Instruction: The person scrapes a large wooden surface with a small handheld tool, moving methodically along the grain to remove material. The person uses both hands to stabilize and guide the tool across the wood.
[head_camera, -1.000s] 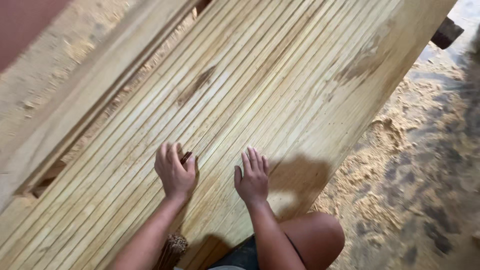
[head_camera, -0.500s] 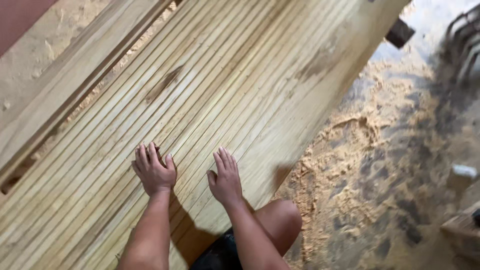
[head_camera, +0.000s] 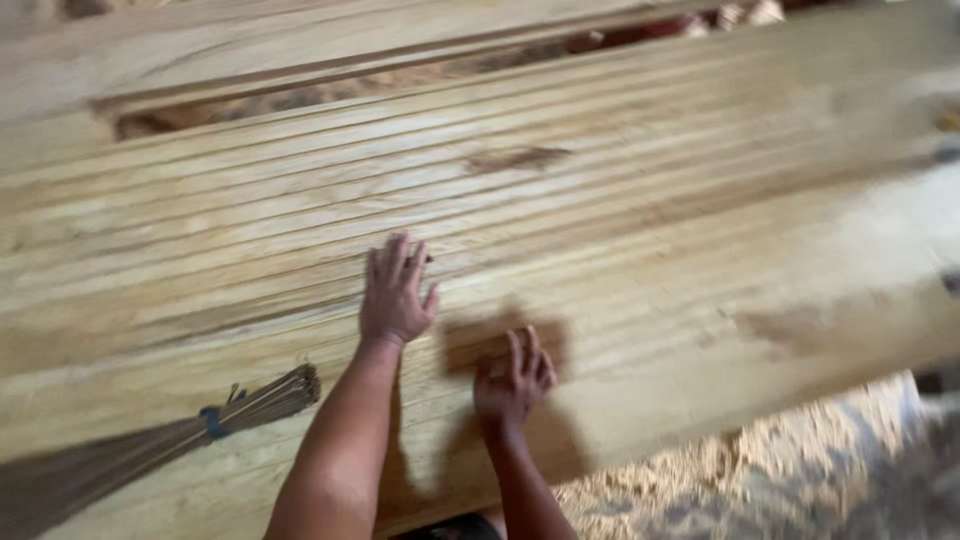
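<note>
Both hands were flat on a big stack of pale wooden slats laid edge to edge, with long grooves running across the view. The left hand sat further up the wood, fingers spread and palm down, gripping nothing. The right hand was nearer the front edge, also open and pressed flat, fingers a bit apart, casting a dark shadow just beside it. So neither hand had hold of anything, just skin on timber.

Lying on the slats off to the left was a stick broom, bristles bundled with a blue tie, well apart from both hands. Past the front edge you could see the sawdust-covered floor. Along the top of the stack there was a gap between boards with darker stuff showing through.

What could go wrong, imo: bare palms sliding along rough sawn edges is asking for splinters, especially running with the grooves. The right hand was close to the front edge, so a hard push could make it slip off. Loose slats could also shift and pinch a finger between them. And that sawdust looked like slippery footing. The picture was pretty blurry, so I couldn't tell how tightly the slats sat.
</note>
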